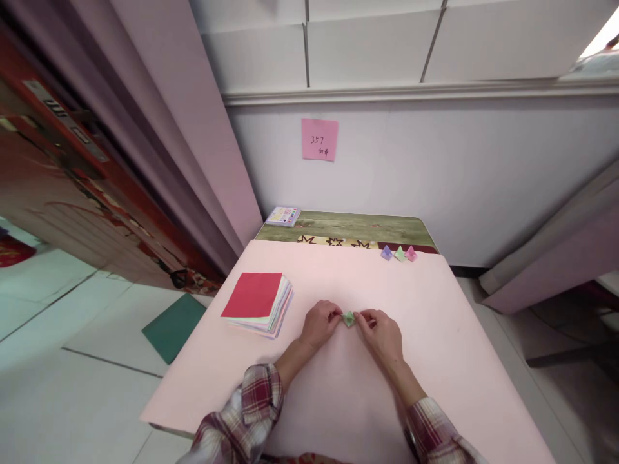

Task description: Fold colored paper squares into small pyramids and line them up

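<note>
A small green folded-paper piece (pixel 349 318) sits between my two hands over the middle of the pink table cover (pixel 333 412). My left hand (pixel 321 322) pinches its left corner between thumb and fingertips. On the opposite side, my right hand (pixel 382 332) has the right corner in a like pinch. Three similar folded pieces stand in a row at the far right edge of the cover: a purple one (pixel 386 252), a light green one (pixel 400 254) and a pink one (pixel 411 253).
Left of my hands lies a stack of coloured paper sheets (pixel 283 309), topped by a red sheet (pixel 254 294). A small booklet or packet (pixel 283 216) rests at the table's back left corner. A pink note (pixel 320 139) hangs on the wall. A dark green square (pixel 175 327) lies on the floor.
</note>
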Demonstrator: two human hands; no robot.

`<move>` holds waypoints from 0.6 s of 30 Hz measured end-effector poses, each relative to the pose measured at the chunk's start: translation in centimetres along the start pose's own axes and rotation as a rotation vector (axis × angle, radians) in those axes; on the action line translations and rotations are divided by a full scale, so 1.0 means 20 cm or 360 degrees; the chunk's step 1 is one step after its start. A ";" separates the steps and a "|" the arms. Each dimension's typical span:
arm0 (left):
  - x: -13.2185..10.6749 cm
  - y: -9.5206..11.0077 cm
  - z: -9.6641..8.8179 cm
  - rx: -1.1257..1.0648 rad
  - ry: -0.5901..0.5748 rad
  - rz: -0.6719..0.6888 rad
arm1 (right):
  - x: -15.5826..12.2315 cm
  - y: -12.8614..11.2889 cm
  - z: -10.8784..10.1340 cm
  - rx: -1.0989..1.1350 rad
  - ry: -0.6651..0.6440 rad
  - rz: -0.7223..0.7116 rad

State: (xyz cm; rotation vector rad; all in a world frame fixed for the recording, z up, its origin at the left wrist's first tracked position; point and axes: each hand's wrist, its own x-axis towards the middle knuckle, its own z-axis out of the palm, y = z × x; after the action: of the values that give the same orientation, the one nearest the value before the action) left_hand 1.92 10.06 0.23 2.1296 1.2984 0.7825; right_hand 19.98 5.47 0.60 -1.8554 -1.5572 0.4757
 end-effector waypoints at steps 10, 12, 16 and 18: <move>-0.01 0.03 -0.03 0.0028 -0.0074 0.0168 | 0.07 -0.06 0.02 -0.0026 -0.0173 0.0109; 0.00 0.04 -0.03 0.0088 -0.0137 0.0361 | 0.08 -0.06 0.02 -0.0038 -0.0193 0.0111; 0.01 0.03 -0.03 0.0341 -0.0234 0.0582 | 0.09 -0.07 0.01 -0.0112 -0.0269 0.0151; 0.02 0.02 -0.02 0.0416 -0.0244 0.0568 | 0.10 -0.07 0.00 -0.0167 -0.0322 0.0169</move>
State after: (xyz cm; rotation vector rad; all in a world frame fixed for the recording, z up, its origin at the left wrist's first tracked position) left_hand 1.91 10.38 0.88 2.6204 0.9983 0.5940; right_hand 19.40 7.59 1.88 -2.0301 -1.6480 0.6586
